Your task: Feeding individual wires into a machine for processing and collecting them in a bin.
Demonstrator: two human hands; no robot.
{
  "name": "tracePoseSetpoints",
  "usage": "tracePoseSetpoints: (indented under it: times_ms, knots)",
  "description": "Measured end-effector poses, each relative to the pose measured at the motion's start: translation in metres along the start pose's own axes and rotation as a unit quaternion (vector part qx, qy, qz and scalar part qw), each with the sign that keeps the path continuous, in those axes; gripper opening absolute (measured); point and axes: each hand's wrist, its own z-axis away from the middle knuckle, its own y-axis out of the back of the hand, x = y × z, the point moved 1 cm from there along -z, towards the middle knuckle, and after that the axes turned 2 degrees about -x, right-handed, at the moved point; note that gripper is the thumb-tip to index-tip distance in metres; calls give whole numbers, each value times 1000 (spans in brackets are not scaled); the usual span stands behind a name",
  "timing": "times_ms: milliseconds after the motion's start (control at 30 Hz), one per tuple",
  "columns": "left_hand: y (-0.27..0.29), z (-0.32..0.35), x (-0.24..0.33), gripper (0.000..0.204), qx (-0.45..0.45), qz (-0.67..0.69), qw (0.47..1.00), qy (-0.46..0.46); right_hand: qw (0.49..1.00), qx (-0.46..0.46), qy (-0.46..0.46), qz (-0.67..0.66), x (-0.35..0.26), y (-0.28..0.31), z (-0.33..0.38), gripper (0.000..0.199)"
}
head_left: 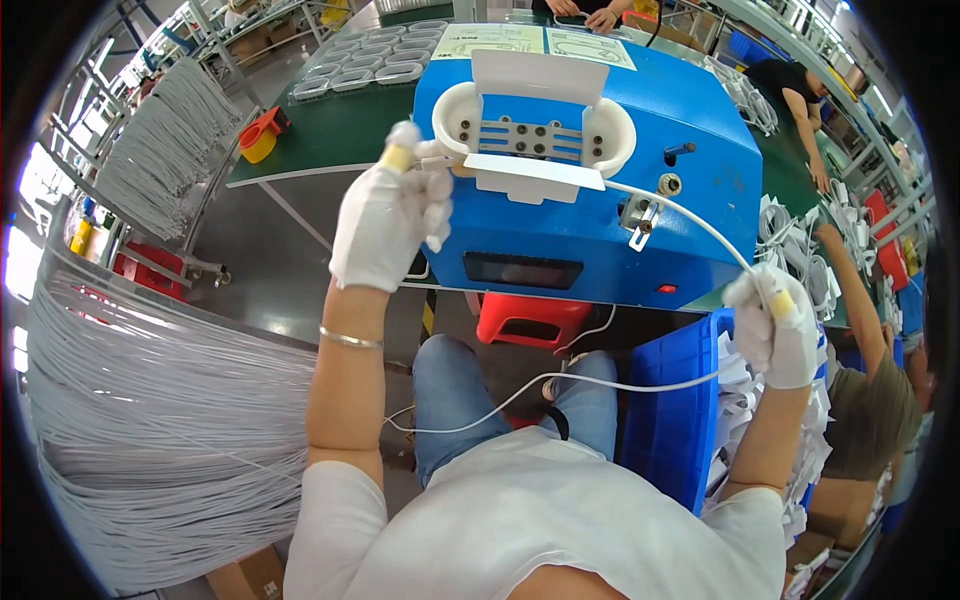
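Observation:
In front of me is a blue winding machine [690, 170] with two rounded white winding posts [612, 138] joined by a slotted metal plate [530, 140]. A white card sleeve [535, 176] lies between the posts, flaps spread. From there a white cable [690, 215] runs to my gloved right hand [775, 330], closed around it, then hangs slack across my lap. My gloved left hand [392, 220] is at the left post, fingers bent and index finger raised. It seems to pinch the cable's end there, partly hidden by the glove. Both gloves have yellowish finger covers.
Many white cables hang on a rack [170, 440] at my left. A blue bin [670, 420] of white card pieces stands at my right, and a red stool [530, 320] under the bench. Clear trays [370, 75] and a tape dispenser [262, 135] are on the green table. Co-workers sit nearby.

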Motion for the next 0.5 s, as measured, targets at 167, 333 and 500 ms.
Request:
tracePoseSetpoints:
  times_ms: [167,333,500]
  knots:
    - [-14,0,3,27,33,-150,984,-85,997,-61,3,-40,4,-34,-5,51]
    - [-11,1,-11,15,20,-200,921,-334,991,-113,-45,-57,4,-63,-15,46]
    - [-11,-3,-14,9,14,-275,867,-416,978,-112,-44,-168,13,-92,-29,47]
